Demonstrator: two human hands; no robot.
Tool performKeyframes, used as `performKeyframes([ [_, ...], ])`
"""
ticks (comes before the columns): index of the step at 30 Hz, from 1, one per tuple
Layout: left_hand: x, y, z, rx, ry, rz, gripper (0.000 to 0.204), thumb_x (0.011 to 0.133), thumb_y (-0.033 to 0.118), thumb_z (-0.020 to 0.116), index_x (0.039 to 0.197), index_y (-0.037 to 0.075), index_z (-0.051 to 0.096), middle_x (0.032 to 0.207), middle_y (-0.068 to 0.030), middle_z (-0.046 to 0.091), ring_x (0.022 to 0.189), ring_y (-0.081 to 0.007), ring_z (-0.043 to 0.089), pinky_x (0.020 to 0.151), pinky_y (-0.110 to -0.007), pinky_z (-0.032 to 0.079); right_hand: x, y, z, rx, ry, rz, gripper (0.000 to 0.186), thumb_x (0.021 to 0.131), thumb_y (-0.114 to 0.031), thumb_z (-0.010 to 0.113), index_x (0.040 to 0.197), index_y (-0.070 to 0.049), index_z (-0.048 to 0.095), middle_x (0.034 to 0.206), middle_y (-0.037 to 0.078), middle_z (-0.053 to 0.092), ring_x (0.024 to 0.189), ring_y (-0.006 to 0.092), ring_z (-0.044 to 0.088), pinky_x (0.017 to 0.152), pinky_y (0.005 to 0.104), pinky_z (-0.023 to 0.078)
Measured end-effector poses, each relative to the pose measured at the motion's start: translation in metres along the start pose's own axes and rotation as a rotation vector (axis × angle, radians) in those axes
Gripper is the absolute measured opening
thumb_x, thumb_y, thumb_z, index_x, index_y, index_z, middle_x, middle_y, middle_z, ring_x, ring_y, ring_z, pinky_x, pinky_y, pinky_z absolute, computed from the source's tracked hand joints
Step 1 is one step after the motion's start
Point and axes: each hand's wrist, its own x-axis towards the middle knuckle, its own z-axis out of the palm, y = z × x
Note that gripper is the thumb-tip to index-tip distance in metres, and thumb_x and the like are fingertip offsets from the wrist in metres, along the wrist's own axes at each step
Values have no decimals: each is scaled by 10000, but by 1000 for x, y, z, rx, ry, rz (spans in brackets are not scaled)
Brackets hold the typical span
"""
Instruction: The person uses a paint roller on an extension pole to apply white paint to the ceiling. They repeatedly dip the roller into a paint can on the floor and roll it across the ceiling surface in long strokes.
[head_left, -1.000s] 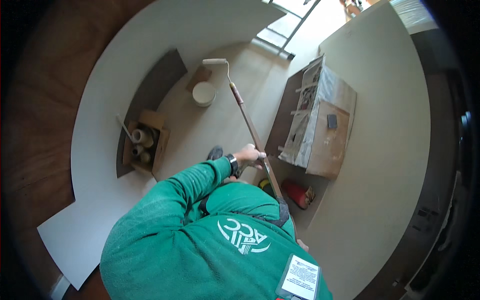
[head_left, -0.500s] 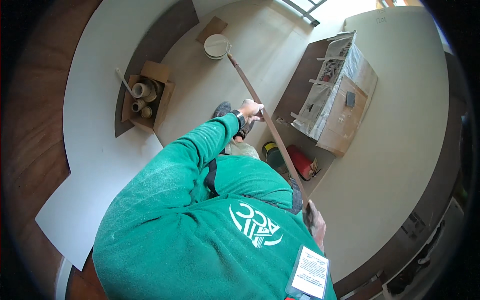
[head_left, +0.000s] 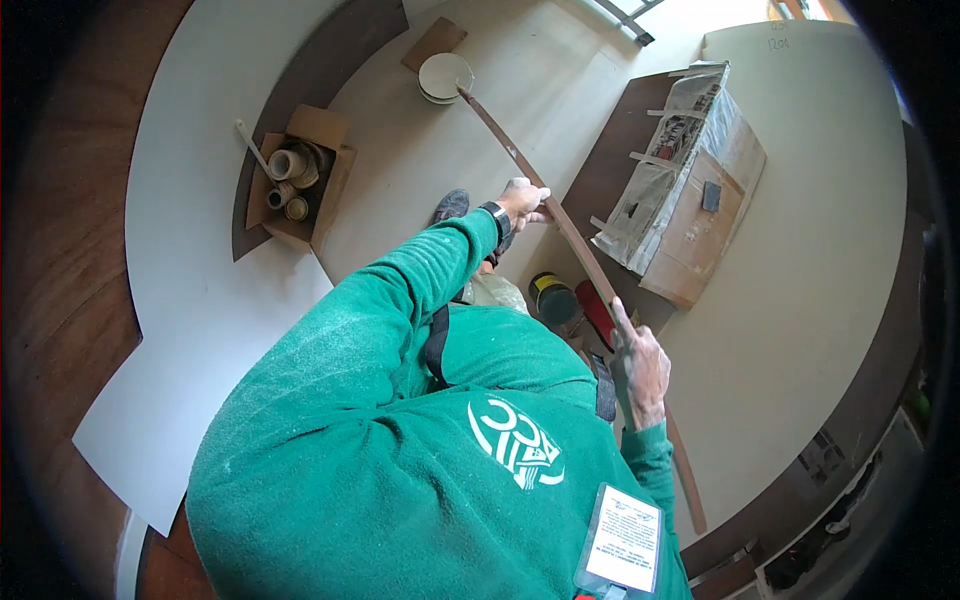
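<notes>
A long brown wooden strip (head_left: 580, 246) runs slantwise across the view, from beside the white bucket (head_left: 445, 77) at the far side down to the lower right. My left hand (head_left: 522, 204), dusted white, is closed round it above its middle. Lower down, my right hand (head_left: 641, 368) grips the same strip, its index finger stretched along the wood. Past the right hand, the strip's near end shows beside my green sleeve.
A cardboard box (head_left: 328, 212) of rolls stands at the left. Right of me is a plastic-wrapped cabinet (head_left: 690, 210) with cardboard on it. Below it sit a red fire extinguisher (head_left: 594, 309) and a dark tub (head_left: 551, 299) with a yellow band. A brown cardboard piece (head_left: 434, 44) lies behind the bucket.
My right hand has moved up along the strip, closer to the left hand, baring the strip's near end. My left hand has shifted slightly right and away from me.
</notes>
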Motion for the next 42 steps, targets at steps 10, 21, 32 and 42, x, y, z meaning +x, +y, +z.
performKeyframes([
  [10,-7,30,0,-52,-40,102,275,1015,32,538,1268,-6,436,1119,-191,614,888,-369,727,751,-520,658,47,-38,-30,-45,3,-39,580,944,-77,492,1485,-280,532,914,208,623,750,395,692,672,501,557],
  [21,-42,53,16,-77,-82,106,427,999,35,545,1363,-75,352,1132,-199,586,888,-365,726,669,-482,676,30,-38,-74,-67,64,-96,505,991,-126,510,1473,-271,549,896,221,633,737,385,695,654,499,557],
  [32,-41,57,14,-66,-5,66,168,1022,100,572,1137,-16,532,1074,-185,661,868,-346,732,769,-482,662,44,-58,-89,-158,-48,-47,469,1014,-163,530,1472,-262,553,934,203,657,772,375,700,680,482,564],
  [42,-44,68,15,-53,-4,123,173,1029,104,546,1145,-23,531,1059,-190,664,875,-352,728,767,-478,659,44,-65,-97,-158,-54,-17,487,1002,-132,520,1473,-254,556,942,204,659,797,371,707,704,475,569],
])
